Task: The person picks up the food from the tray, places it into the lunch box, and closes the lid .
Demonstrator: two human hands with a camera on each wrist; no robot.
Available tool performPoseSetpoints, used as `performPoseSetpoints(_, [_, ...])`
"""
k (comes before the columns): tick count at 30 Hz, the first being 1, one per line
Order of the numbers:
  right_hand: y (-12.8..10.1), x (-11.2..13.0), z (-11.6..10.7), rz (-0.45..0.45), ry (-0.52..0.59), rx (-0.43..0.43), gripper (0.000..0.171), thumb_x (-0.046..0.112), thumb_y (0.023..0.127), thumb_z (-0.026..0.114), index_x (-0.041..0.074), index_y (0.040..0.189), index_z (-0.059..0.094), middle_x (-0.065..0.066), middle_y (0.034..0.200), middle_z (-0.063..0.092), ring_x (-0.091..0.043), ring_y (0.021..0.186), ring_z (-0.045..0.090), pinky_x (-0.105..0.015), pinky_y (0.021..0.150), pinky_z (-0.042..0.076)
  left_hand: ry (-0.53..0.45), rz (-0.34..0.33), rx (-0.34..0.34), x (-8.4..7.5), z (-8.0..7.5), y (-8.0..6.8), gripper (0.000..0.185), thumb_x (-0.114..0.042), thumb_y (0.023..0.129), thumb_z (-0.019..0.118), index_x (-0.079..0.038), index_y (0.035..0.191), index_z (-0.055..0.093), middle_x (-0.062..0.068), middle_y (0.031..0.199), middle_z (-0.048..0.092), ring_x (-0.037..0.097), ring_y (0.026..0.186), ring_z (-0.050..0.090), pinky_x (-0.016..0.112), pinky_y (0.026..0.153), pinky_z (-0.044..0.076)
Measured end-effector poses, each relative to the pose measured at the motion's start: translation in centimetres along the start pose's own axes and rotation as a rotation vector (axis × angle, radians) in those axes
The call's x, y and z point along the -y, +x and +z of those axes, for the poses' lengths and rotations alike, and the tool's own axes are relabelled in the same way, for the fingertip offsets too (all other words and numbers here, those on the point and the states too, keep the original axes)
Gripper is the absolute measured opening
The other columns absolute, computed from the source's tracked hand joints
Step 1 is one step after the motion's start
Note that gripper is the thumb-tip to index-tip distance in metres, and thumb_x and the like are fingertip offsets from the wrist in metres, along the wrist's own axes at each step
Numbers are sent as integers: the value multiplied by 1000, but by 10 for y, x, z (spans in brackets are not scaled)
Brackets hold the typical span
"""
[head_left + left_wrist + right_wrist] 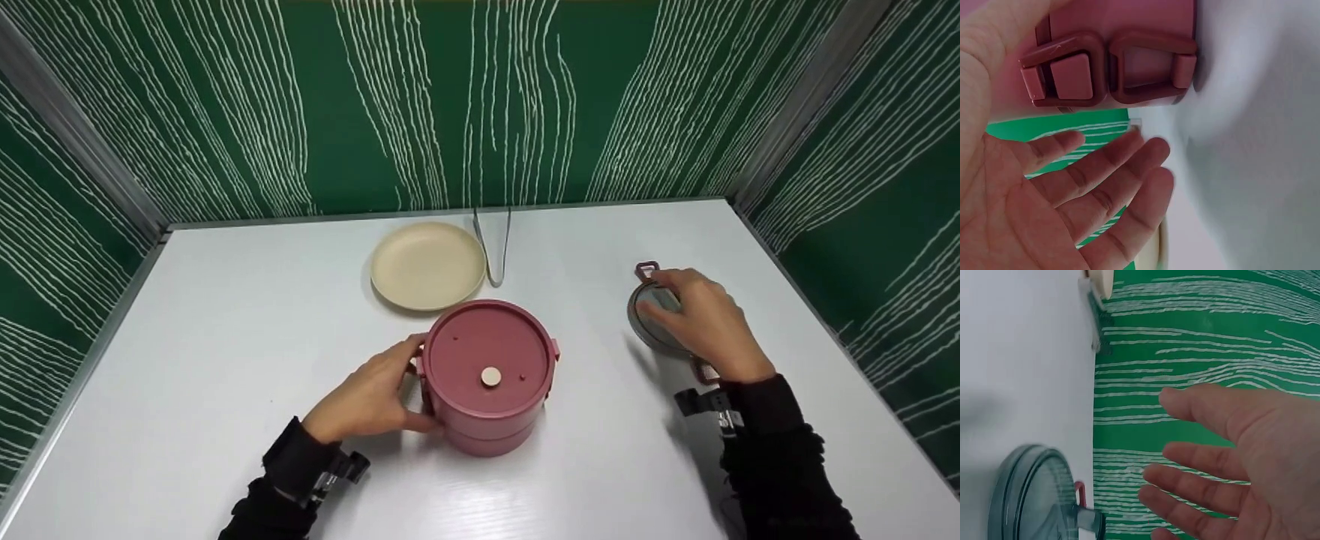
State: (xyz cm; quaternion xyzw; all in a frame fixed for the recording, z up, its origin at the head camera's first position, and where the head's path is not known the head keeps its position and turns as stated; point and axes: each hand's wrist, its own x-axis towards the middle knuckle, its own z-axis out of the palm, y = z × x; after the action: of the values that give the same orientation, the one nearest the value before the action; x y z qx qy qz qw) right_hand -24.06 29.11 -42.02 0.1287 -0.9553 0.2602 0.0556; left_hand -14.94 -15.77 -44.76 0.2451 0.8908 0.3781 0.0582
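Observation:
A maroon round lunch pot (pixel 487 360) with a flat lid and a pale button stands upright on the table. My left hand (pixel 371 394) is at its left side, thumb near the lower wall and fingers by the upper rim. In the left wrist view, the fingers (pixel 1123 191) reach out loosely below two side clasps (pixel 1154 67), curled round nothing. Farther right lies a round, see-through grey lid (pixel 1044 495) with maroon loop clasps. My right hand (pixel 705 322) hovers over it with fingers spread; the right wrist view shows a gap between them.
A cream plate (pixel 427 266) lies behind the lunch pot. Thin metal tongs (pixel 496 280) rest beside it, reaching to the table's back edge. Green panels with white streaks (pixel 525 97) stand behind and on both sides of the white table (pixel 247 322).

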Motion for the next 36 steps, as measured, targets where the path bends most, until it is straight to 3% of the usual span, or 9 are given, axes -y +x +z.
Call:
performPoseSetpoints(5, [2,-14,3,56,-50,-32,57,26,100,69,-6,144,53,-35,142,50,-54,131,47,-71,97,43,-56,47,1,2,1,1,120,-42,61,101,-35,159,32,-16,154,47,13,134,54,42,114,43])
performPoseSetpoints(15, [7,-38,15,163,-31,-29,67,29,105,59,-18,149,38,-46,140,46,-63,125,48,-74,92,45,-125,66,14,-2,1,1,117,-42,63,100,-39,158,33,-20,152,48,8,137,51,41,114,43])
performPoseSetpoints(22, [7,-47,20,173,-35,-37,57,24,107,55,-20,142,47,-45,132,53,-60,116,57,-68,85,52,-143,100,25,-3,1,2,112,-46,65,98,-36,157,35,-16,148,53,11,133,55,42,110,48])
performPoseSetpoints(30, [5,-48,26,109,-53,-183,39,11,101,63,-18,127,62,-42,114,65,-56,95,67,-64,70,56,-175,76,36,-3,2,3,111,-47,66,98,-37,157,35,-17,145,55,10,130,57,41,110,48])
performPoseSetpoints(36, [7,-48,30,79,-44,-242,35,3,98,64,-21,123,62,-43,111,64,-57,98,66,-65,74,54,-189,65,42,-4,3,3,110,-48,66,97,-38,157,35,-17,146,55,8,132,56,40,111,46])
